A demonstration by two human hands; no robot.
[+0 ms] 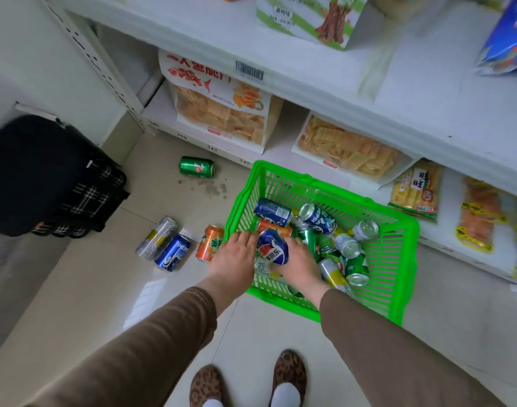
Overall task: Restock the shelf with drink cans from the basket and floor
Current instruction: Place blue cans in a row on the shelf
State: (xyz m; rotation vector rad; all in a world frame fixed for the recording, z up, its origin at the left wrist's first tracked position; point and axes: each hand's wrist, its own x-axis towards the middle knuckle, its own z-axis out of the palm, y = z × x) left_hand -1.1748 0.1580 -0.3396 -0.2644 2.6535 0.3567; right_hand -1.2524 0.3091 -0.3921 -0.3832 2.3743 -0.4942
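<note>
Green basket: a green plastic basket (398,254) stands on the tiled floor (104,289) just before the lowest shelf (280,148), heaped with drink cans.
Hands: both are down inside the near-left corner of the basket. The left hand (233,259) and the right hand (298,262) close in from either side on one blue Pepsi can (272,250); fingers are loosely curled at its flanks, and whether either has a firm grip I cannot tell.
Key relation: that can sits directly between the two hands, its long axis running roughly away from the person and tilted; neither hand is clearly nearer.
Floor cans: a green can (197,166) lies on its side near the shelf foot; a silver-and-yellow can (157,237), a second blue Pepsi can (173,252) and an orange can (209,243) lie side by side just left of the basket, nearer the left hand.
Writing: "PEPSI" reads on cans in the basket and on the floor; the held can carries Chinese characters. Snack bags (219,104) carry Chinese print; a barcode label (249,71) sits on the shelf edge above.
Next move, my guess: lift the can clear and raise it to the shelf.
</note>
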